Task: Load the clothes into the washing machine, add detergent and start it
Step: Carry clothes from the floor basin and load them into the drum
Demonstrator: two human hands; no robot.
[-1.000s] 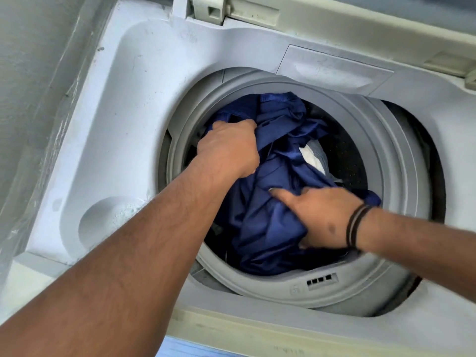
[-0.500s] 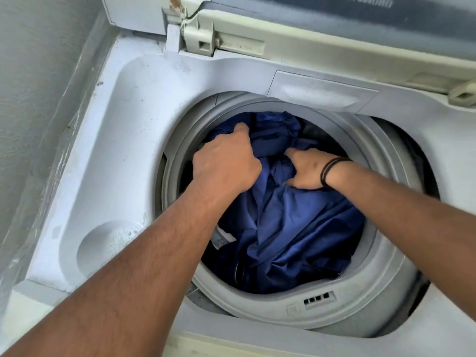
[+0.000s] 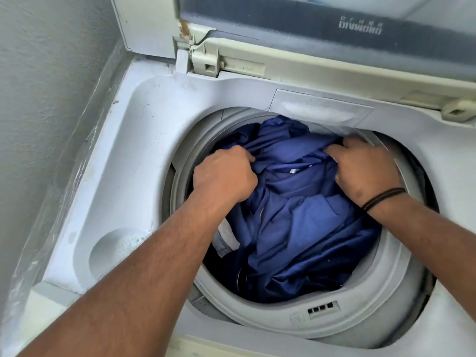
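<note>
Inside the drum (image 3: 360,315) of the washing machine (image 3: 134,140), the left hand (image 3: 224,176) and right hand (image 3: 365,168) each clutch bunched blue clothes (image 3: 304,228). On the raised lid (image 3: 322,24) at the far side, upside-down lettering seems to read "DIAMOND".

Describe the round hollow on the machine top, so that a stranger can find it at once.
Start at the washing machine's drum opening, full of blue clothes. Go left past the left forearm to the deck's near-left corner. The round hollow is the only circular dish there, with white powdery residue inside.
</note>
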